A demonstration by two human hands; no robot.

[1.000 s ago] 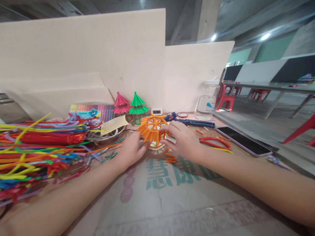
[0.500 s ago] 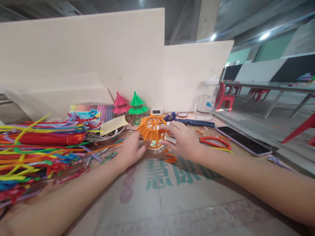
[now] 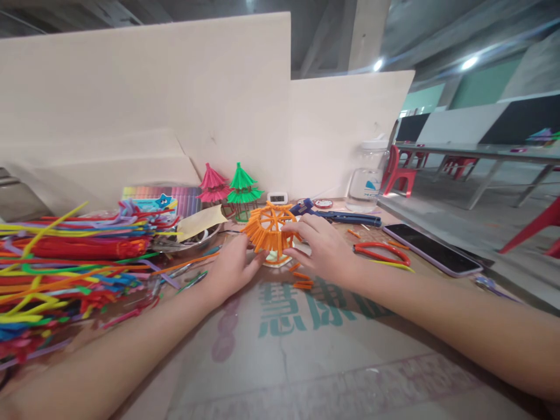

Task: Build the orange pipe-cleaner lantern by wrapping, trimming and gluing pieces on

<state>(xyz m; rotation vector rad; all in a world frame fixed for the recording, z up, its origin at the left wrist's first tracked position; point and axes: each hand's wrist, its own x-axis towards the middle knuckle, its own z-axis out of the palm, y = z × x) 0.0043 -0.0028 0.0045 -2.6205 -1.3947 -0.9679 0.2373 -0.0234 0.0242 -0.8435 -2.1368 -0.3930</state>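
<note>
An orange pipe-cleaner dome, ribbed like a small roof, stands on a pale base in the middle of the table. My left hand grips its left lower edge with curled fingers. My right hand holds its right side, fingers bent round the orange ribs. Short orange offcuts lie just in front of the dome, between my hands.
A big heap of coloured pipe cleaners fills the left. Pink and green finished pavilions stand behind, by a cardboard screen. Red-handled pliers, a phone, a blue glue gun and a plastic jar lie right.
Both hands stay on the orange dome; my right fingers have shifted slightly on its side. Nothing else has moved.
</note>
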